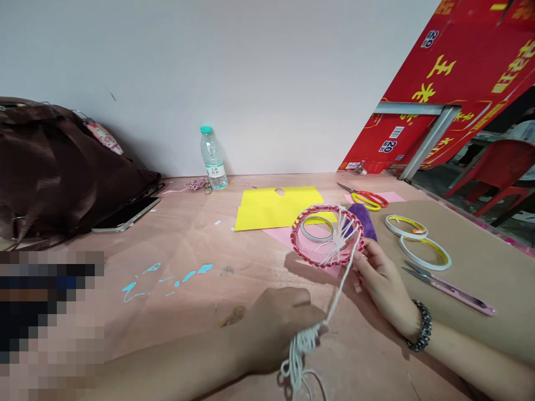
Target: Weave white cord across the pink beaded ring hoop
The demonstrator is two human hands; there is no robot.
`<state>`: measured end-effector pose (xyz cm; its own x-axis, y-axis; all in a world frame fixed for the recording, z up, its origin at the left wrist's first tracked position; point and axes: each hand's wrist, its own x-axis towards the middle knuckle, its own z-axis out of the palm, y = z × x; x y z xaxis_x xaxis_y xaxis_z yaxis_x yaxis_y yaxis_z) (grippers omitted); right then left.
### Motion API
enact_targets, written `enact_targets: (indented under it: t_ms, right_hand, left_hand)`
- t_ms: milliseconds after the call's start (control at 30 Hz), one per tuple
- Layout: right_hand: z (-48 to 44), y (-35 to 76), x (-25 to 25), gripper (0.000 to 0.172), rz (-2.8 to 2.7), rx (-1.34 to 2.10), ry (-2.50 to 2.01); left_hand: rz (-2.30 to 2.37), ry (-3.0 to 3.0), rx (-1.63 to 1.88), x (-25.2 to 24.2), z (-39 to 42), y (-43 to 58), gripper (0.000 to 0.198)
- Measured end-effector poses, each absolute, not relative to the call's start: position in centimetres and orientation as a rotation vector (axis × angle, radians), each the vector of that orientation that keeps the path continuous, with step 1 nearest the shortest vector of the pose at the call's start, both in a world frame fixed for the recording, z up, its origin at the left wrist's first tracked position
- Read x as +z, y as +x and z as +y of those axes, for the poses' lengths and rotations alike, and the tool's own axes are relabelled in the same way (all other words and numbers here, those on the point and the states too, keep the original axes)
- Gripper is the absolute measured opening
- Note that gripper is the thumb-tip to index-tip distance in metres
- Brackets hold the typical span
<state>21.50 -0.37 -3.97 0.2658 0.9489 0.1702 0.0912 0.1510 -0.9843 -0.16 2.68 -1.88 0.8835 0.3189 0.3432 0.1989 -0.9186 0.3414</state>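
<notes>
My right hand (380, 278), with a dark beaded bracelet (423, 326) on its wrist, holds up a ring edged in coiled red and pink paper (322, 264). White cord (340, 289) is strung across the ring and runs down to my left hand (280, 328). That hand is closed on the cord's looped bundle (298, 351), which hangs below it. Under the ring lie a pink paper sheet (288, 239), a yellow paper sheet (271, 210) and purple felt (363, 220).
Two tape rolls (424, 252) and pink thread snips (449, 288) lie to the right. Red-handled scissors (363, 199) rest farther back. A water bottle (213, 159), a phone (127, 214) and a brown bag (54, 167) stand at the back left, beside a red printed carton (443, 83).
</notes>
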Motion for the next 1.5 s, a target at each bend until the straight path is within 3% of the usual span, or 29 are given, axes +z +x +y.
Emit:
enact_targets:
  t_ms: [133, 233, 367, 467, 600, 667, 733, 933, 1133, 1233, 1400, 1500]
  right_hand:
    - [-0.4, 21.5, -4.1, 0.024, -1.104, 0.886, -1.259]
    - [-0.5, 21.5, -4.2, 0.023, -1.102, 0.872, -1.26]
    - [-0.4, 21.5, -4.0, 0.023, -1.123, 0.85, -1.269]
    - [-0.4, 21.5, -3.8, 0.023, -1.126, 0.863, -1.272]
    - [-0.3, 21.5, -3.8, 0.021, -1.147, 0.868, -1.256]
    - [-0.3, 21.5, -3.9, 0.021, -1.153, 0.861, -1.262]
    - [-0.2, 21.5, -3.9, 0.021, -1.153, 0.855, -1.262]
    - [-0.1, 21.4, -3.9, 0.023, -1.137, 0.88, -1.247]
    - [-0.2, 21.4, -3.6, 0.022, -1.153, 0.869, -1.223]
    - [-0.2, 21.3, -3.5, 0.022, -1.153, 0.867, -1.24]
    - [-0.1, 21.3, -3.6, 0.021, -1.135, 0.869, -1.202]
    - [0.0, 21.3, -3.7, 0.02, -1.131, 0.878, -1.193]
  left_hand:
    - [-0.085, 2.965, 0.959, -2.3, 2.4, -0.3, 0.01]
    - [-0.18, 2.996, 0.872, -2.6, 2.3, -0.1, 0.012]
    - [0.11, 2.955, 0.526, -2.8, 2.2, 0.0, 0.026]
    - [0.539, 2.728, 0.508, -2.6, 2.1, -0.2, 0.013]
    - [0.756, 2.469, 0.456, -2.2, 2.5, -0.1, 0.023]
    - [0.652, 2.587, 0.381, -2.3, 2.7, 0.0, 0.009]
    - [0.509, 2.773, 0.387, -2.3, 2.7, 0.0, 0.011]
    - [0.054, 3.014, 0.911, -1.6, 2.5, -0.1, 0.008]
    - [-0.263, 3.006, 0.785, -1.7, 2.6, -0.1, 0.01]
    - [-0.088, 2.944, 0.638, -2.4, 2.5, -0.4, 0.011]
    - [0.685, 2.482, 0.511, -2.6, 2.9, -0.2, 0.019]
    - [0.759, 2.402, 0.469, -2.2, 3.3, 0.3, 0.017]
